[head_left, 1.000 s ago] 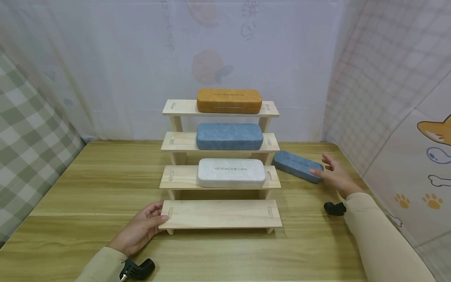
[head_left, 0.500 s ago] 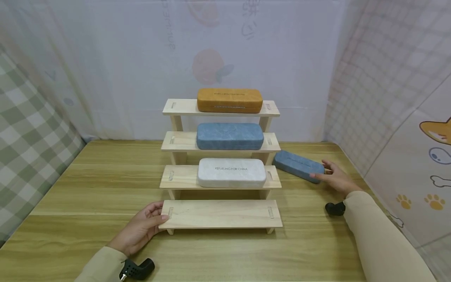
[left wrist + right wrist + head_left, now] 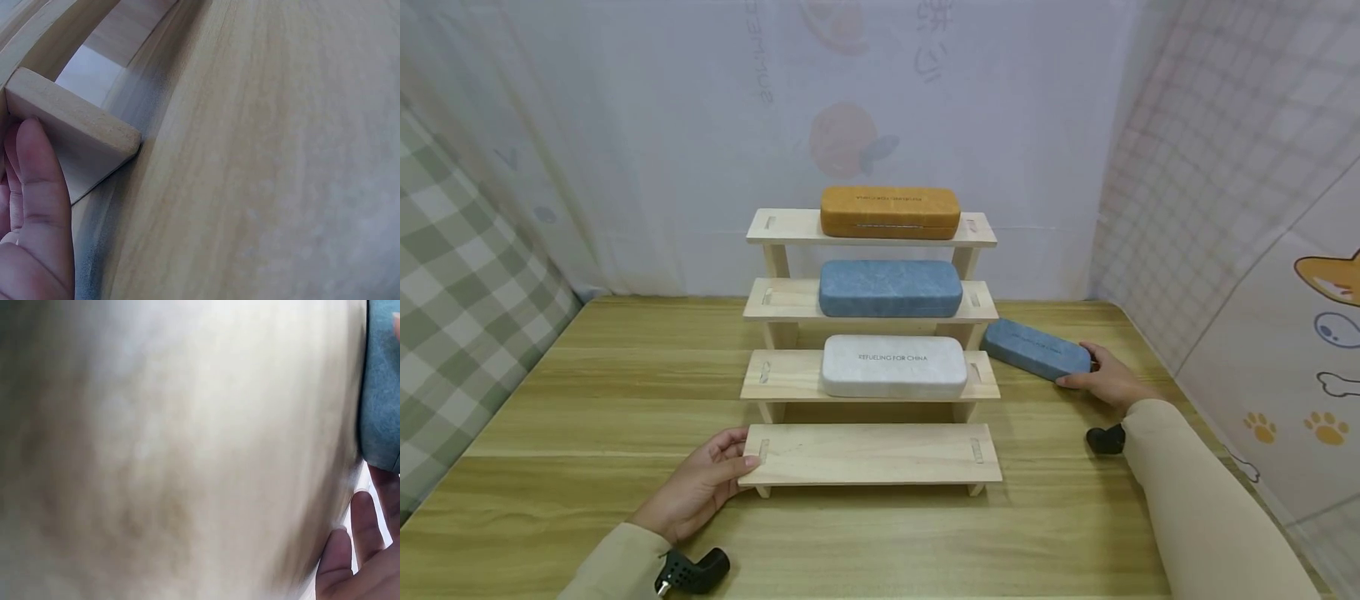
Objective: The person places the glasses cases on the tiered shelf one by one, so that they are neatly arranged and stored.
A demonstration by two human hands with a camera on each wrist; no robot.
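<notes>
A wooden stepped display stand (image 3: 865, 454) stands mid-table. My left hand (image 3: 696, 487) grips the left end of its lowest shelf, thumb on top; in the left wrist view, fingers (image 3: 40, 181) lie against the support under it. At the right, a blue glasses case (image 3: 1033, 347) lies slanted on the table beside the stand. My right hand (image 3: 1108, 382) holds its right end between thumb and fingers. Only a corner of this blue case (image 3: 382, 394) shows in the right wrist view. On the shelves above sit a white glasses case (image 3: 893, 379), another blue case (image 3: 889, 289) and an orange-brown case (image 3: 889, 214).
The wood-grain table (image 3: 587, 400) reaches back to a pale printed curtain (image 3: 685, 150). A green checked cloth (image 3: 467, 308) hangs on the left and a printed cloth (image 3: 1240, 333) on the right, close to my right forearm. Each wrist wears a black device (image 3: 692, 572).
My right hand has closed from loosely spread fingers onto the right end of the slanted blue case. The left hand keeps its place on the lowest shelf.
</notes>
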